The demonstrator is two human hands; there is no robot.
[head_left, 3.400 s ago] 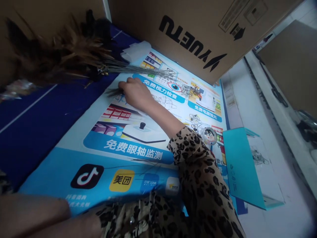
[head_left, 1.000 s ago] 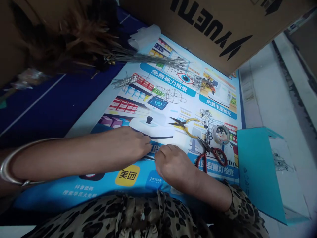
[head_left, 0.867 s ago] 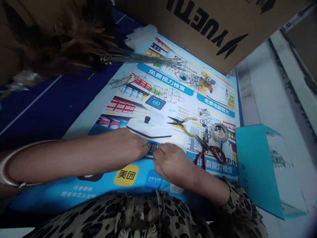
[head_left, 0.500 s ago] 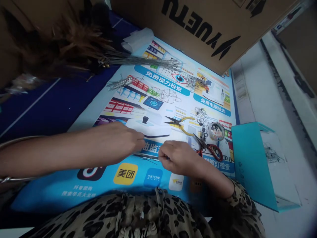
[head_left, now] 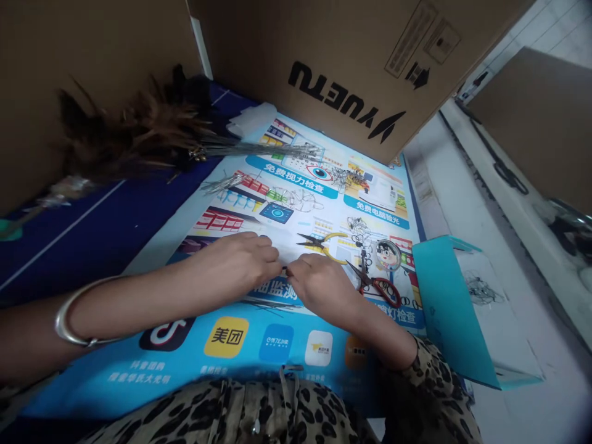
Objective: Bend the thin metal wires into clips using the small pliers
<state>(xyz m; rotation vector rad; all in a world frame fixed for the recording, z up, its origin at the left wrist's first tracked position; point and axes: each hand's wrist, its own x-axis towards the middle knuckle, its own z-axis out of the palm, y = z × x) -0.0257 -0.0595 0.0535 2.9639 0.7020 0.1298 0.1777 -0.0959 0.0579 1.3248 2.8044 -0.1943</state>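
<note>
My left hand (head_left: 254,259) and my right hand (head_left: 321,283) are both closed, knuckles up, with fingertips almost meeting over the printed mat. A tiny dark bit shows between them, too small to name; the fingers hide the rest. Just beyond my right hand lie yellow-handled pliers (head_left: 321,242), jaws apart. Beside that hand, to its right, are red-handled pliers or cutters (head_left: 374,282). Several thin straight wires (head_left: 271,306) rest on the mat below my hands. Small dark rings (head_left: 363,246) and a round clear dish (head_left: 388,254) sit farther right.
At the back, a wire bundle (head_left: 263,149) lies near brown feathers (head_left: 148,129). Bent wire loops (head_left: 300,198) and tangled wire (head_left: 345,177) are on the mat. A large cardboard box (head_left: 333,49) stands behind. To the right is a turquoise box (head_left: 456,314) with tangled wire inside.
My hands have come closer together, the right moving up and left, the left shifting right. The camera view has tilted up somewhat. Pliers and wires stay where they lay.
</note>
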